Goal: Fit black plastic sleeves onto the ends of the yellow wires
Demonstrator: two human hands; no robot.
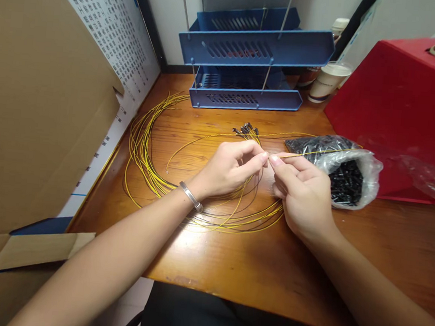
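My left hand (234,167) is closed in a pinch, its thumb and forefinger at the wire's end; what sits between the tips is too small to make out. Right beside it, my right hand (304,193) pinches a thin yellow-and-black wire (330,151), which trails off to the right over a plastic bag. Under and around both hands lies a loose coil of yellow and black wires (146,149). Just beyond my left hand is a cluster of small dark end pieces (247,130) on the wires.
An open clear bag of small black parts (347,182) lies right of my right hand. Blue tiered trays (246,98) stand at the back, with a paper cup (328,84) beside them. A red box (400,118) borders the right, cardboard (43,102) the left.
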